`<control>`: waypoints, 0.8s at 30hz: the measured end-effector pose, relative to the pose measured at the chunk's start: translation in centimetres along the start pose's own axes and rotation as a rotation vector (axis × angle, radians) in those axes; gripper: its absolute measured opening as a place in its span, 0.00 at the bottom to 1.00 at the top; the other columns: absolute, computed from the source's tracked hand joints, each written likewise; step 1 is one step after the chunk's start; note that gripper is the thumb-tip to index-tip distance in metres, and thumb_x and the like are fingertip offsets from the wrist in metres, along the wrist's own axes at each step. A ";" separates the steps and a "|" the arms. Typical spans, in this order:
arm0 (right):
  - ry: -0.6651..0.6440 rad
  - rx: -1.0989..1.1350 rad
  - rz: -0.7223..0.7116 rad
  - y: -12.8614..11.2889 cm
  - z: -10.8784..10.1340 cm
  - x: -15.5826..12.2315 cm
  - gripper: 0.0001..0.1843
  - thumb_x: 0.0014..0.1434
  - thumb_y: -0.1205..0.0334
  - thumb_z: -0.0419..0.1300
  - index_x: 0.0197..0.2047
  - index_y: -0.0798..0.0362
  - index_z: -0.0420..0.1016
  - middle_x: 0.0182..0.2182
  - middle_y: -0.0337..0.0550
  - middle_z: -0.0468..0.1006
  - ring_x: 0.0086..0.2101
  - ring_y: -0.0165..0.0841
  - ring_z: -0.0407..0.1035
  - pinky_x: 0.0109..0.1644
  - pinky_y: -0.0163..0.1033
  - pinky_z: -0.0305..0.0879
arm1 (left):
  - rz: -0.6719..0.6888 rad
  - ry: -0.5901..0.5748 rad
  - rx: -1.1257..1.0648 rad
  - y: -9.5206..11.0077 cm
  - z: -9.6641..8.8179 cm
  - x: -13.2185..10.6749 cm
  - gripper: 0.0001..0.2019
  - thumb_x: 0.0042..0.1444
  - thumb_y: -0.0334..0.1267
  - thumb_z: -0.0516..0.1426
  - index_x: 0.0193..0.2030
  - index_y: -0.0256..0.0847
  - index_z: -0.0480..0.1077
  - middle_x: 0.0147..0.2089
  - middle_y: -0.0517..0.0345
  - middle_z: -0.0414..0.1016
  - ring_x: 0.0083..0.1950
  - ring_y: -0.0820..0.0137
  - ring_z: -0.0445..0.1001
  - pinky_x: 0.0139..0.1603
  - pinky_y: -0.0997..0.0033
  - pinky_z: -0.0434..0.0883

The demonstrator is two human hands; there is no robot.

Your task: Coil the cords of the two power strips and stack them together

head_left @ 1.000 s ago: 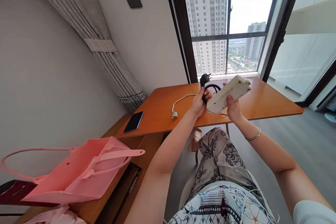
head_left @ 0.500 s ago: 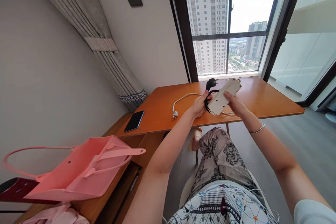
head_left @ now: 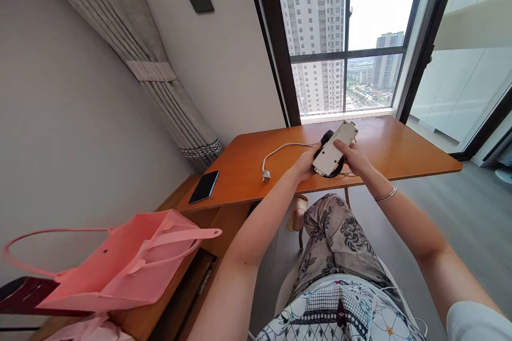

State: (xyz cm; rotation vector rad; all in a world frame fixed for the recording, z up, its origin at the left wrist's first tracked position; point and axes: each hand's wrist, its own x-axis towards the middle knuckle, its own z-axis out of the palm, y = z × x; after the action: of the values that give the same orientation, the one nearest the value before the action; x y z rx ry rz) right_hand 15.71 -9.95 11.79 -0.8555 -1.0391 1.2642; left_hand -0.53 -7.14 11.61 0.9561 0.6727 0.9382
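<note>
My right hand (head_left: 355, 159) grips a white power strip (head_left: 330, 155), its thumb on the screwed face and the fingers behind. A black cord (head_left: 338, 170) is looped in a coil behind the strip, with its black plug (head_left: 327, 137) near the upper end of the coil. My left hand (head_left: 306, 164) is closed on the coiled cord at the strip's left side; its fingertips are hidden. On the orange-brown table (head_left: 248, 154) below, a white cable (head_left: 276, 150) runs out from beneath my hands to a white plug (head_left: 266, 175).
A dark-screened phone (head_left: 204, 186) lies at the table's left end. A pink bag (head_left: 116, 266) sits on the wooden cabinet at lower left, beside a dark red object (head_left: 36, 295). The window (head_left: 348, 56) rises behind the table.
The power strip has shifted slightly left and turned more upright. The black coil now shows behind its lower right side, and the plug has dropped closer to the strip.
</note>
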 end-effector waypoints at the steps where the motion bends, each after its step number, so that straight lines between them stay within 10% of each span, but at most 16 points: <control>1: 0.023 0.015 0.003 0.4 0.0 0.1 0.20 0.50 0.49 0.73 0.37 0.55 0.77 0.33 0.48 0.84 0.33 0.38 0.78 0.35 0.40 0.78 | -0.005 0.018 0.014 0.0 0.0 0.1 0.19 0.59 0.53 0.61 0.43 0.38 0.77 0.34 0.51 0.82 0.34 0.64 0.80 0.30 0.69 0.73; 8: 0.234 0.127 -0.036 2.2 -0.7 1.0 0.20 0.52 0.49 0.71 0.38 0.54 0.75 0.32 0.44 0.83 0.32 0.34 0.77 0.34 0.38 0.77 | 0.180 -0.027 0.111 -0.6 0.0 -0.9 0.25 0.49 0.51 0.69 0.50 0.41 0.74 0.48 0.51 0.79 0.45 0.65 0.78 0.41 0.68 0.76; 24: 0.028 0.144 0.152 2.3 -3.7 2.1 0.13 0.53 0.60 0.69 0.41 0.54 0.77 0.36 0.46 0.84 0.33 0.35 0.78 0.37 0.39 0.79 | 0.241 0.041 0.138 -3.2 -1.4 1.4 0.34 0.37 0.38 0.73 0.54 0.45 0.70 0.57 0.53 0.73 0.52 0.63 0.73 0.44 0.67 0.76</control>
State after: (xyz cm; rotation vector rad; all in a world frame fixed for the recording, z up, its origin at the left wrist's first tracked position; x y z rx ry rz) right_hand 18.48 -7.43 8.71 -0.8519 -0.8620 1.4329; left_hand 0.10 -6.19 8.05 1.1612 0.6731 1.1370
